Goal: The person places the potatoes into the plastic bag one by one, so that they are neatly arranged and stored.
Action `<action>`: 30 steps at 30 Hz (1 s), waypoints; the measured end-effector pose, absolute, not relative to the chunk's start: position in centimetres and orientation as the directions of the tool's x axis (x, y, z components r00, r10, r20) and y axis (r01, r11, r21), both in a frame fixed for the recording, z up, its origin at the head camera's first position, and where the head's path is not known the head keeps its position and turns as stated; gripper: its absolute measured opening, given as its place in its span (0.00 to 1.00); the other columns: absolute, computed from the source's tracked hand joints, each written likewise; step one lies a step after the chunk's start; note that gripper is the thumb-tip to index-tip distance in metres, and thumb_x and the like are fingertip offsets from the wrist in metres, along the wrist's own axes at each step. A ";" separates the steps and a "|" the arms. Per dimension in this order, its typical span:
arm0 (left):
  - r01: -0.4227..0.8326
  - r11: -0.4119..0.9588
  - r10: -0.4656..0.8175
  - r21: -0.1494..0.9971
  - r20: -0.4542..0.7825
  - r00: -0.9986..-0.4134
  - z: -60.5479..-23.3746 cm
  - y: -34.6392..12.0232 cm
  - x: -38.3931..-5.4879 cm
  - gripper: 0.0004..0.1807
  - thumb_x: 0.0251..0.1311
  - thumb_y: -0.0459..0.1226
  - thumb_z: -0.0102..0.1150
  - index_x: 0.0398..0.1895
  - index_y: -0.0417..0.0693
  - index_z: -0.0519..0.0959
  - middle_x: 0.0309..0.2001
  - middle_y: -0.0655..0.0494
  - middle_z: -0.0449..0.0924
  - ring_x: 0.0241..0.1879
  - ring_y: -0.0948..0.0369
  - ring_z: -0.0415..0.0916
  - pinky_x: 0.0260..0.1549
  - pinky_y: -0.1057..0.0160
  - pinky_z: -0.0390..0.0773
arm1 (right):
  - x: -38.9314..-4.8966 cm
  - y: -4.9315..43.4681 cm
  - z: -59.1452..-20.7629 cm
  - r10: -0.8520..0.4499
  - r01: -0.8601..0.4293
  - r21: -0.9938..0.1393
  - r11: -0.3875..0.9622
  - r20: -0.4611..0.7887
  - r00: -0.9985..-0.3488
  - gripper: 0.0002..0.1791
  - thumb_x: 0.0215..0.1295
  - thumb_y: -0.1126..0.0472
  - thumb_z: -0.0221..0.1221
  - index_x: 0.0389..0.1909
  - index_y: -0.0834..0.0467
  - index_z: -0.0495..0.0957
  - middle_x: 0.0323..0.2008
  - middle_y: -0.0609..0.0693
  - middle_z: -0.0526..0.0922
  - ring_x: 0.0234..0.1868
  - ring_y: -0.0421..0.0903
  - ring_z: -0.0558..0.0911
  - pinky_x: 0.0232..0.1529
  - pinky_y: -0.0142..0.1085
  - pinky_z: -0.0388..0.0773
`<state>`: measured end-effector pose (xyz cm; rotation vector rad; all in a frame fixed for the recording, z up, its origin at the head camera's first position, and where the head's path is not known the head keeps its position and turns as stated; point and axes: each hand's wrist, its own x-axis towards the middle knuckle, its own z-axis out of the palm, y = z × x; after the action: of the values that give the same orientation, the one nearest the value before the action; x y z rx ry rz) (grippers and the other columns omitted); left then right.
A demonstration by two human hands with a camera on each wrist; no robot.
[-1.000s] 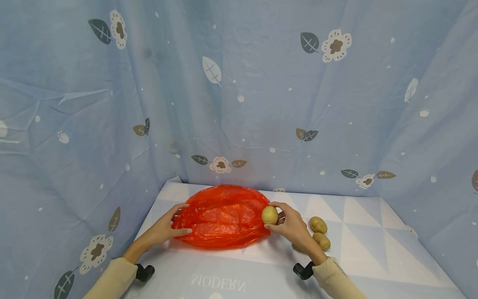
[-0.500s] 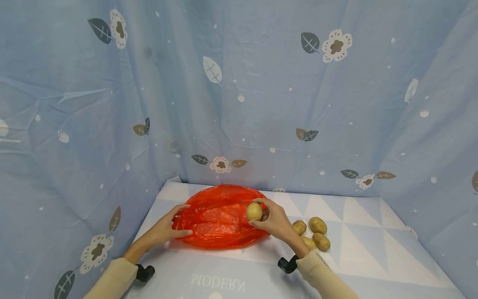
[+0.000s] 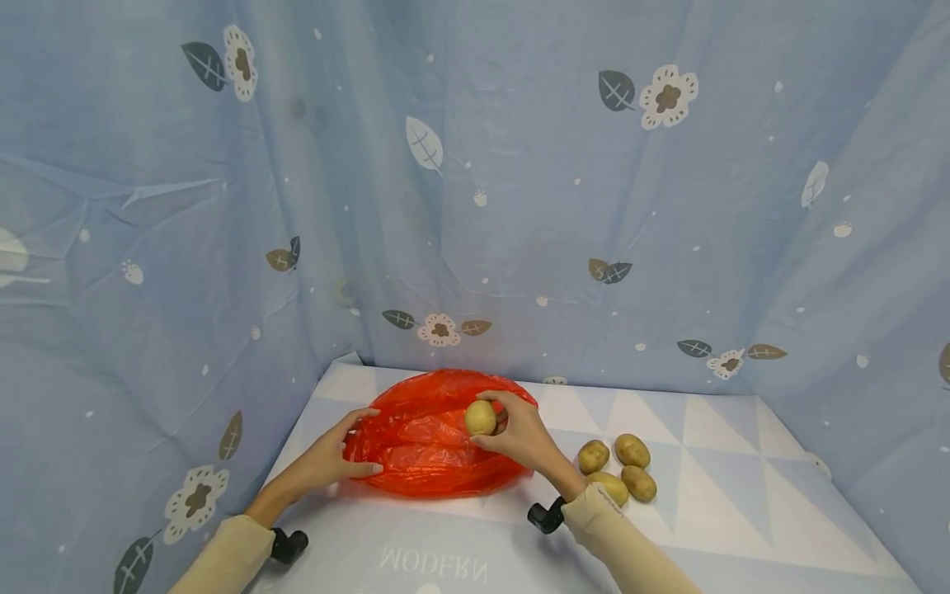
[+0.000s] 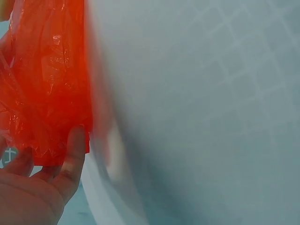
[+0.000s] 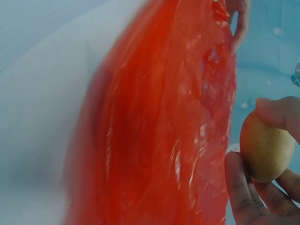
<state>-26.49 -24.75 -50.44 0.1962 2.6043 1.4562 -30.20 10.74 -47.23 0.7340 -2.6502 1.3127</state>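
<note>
A red plastic bag point(image 3: 419, 474) lies on the table with its wide mouth spread. At its left end my left hand point(image 3: 323, 462) holds it, thumb at the near side and fingers at the far side; the left wrist view also shows this hand point(image 4: 35, 194) around the bag's end. Over the bag's right half, my right hand point(image 3: 524, 435) pinches a potato point(image 3: 480, 418) between thumb and fingers. The right wrist view shows the yellowish-brown, speckled potato point(image 5: 265, 147) beside the bag's rim, above the red film. Folds hide the bag's inside.
Several potatoes point(image 3: 632, 451) lie in a loose group on the table, right of the bag and partly behind my right sleeve point(image 3: 619, 524). The patterned tabletop point(image 3: 727, 495) is bounded by a blue curtain point(image 3: 519, 206) at the back and sides.
My right hand has moved left with the potato, from the bag's right edge to over its middle right. The potatoes on the table show more fully now. The left hand has stayed in place.
</note>
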 end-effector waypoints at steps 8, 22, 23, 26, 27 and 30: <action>0.064 0.522 0.196 0.851 -0.046 -0.979 -50.5 -24.7 -26.4 0.51 0.47 0.43 0.82 0.75 0.64 0.63 0.67 0.47 0.69 0.62 0.45 0.69 0.51 0.47 0.84 | -30.7 8.6 -46.9 -0.414 -0.484 -0.725 0.490 0.295 -0.861 0.36 0.52 0.57 0.80 0.62 0.54 0.78 0.51 0.46 0.81 0.38 0.44 0.80 0.38 0.34 0.83; 0.061 0.530 0.183 0.846 -0.043 -0.982 -50.7 -24.7 -26.3 0.53 0.46 0.43 0.83 0.75 0.65 0.63 0.68 0.47 0.68 0.62 0.45 0.69 0.52 0.45 0.83 | -32.1 5.6 -46.8 -0.437 -0.461 -0.725 0.513 0.242 -0.866 0.37 0.53 0.57 0.79 0.65 0.54 0.77 0.54 0.44 0.80 0.43 0.45 0.79 0.42 0.36 0.81; 0.058 0.532 0.182 0.845 -0.047 -0.982 -50.7 -24.7 -26.3 0.53 0.45 0.43 0.83 0.76 0.64 0.63 0.68 0.47 0.68 0.63 0.45 0.69 0.52 0.45 0.83 | -32.3 5.4 -46.9 -0.438 -0.458 -0.727 0.511 0.238 -0.867 0.37 0.53 0.57 0.79 0.65 0.55 0.77 0.53 0.44 0.80 0.43 0.45 0.79 0.42 0.35 0.81; 0.043 0.528 0.187 0.848 -0.067 -0.980 -50.7 -24.7 -26.3 0.54 0.45 0.44 0.83 0.76 0.64 0.62 0.70 0.46 0.67 0.64 0.44 0.68 0.54 0.44 0.82 | -32.6 4.9 -47.1 -0.448 -0.458 -0.732 0.504 0.232 -0.863 0.37 0.54 0.58 0.78 0.65 0.57 0.76 0.53 0.45 0.80 0.42 0.45 0.79 0.42 0.34 0.81; 0.036 0.524 0.188 0.851 -0.075 -0.979 -50.7 -24.7 -26.3 0.54 0.45 0.44 0.84 0.76 0.64 0.62 0.70 0.46 0.67 0.65 0.44 0.67 0.54 0.43 0.82 | -32.7 4.7 -47.1 -0.453 -0.460 -0.734 0.500 0.231 -0.861 0.37 0.54 0.57 0.78 0.65 0.58 0.76 0.52 0.45 0.80 0.41 0.45 0.79 0.41 0.34 0.81; 0.019 0.514 0.187 0.858 -0.090 -0.978 -50.7 -24.7 -26.2 0.55 0.44 0.44 0.84 0.76 0.66 0.62 0.70 0.47 0.66 0.66 0.44 0.67 0.55 0.44 0.81 | -32.9 4.3 -47.3 -0.462 -0.456 -0.742 0.491 0.222 -0.858 0.37 0.54 0.56 0.78 0.65 0.58 0.76 0.53 0.46 0.80 0.42 0.44 0.79 0.42 0.33 0.81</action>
<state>-26.24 -24.67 -50.73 0.1770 2.5809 1.4586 -32.87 4.26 -47.27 0.8375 -2.7182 1.3499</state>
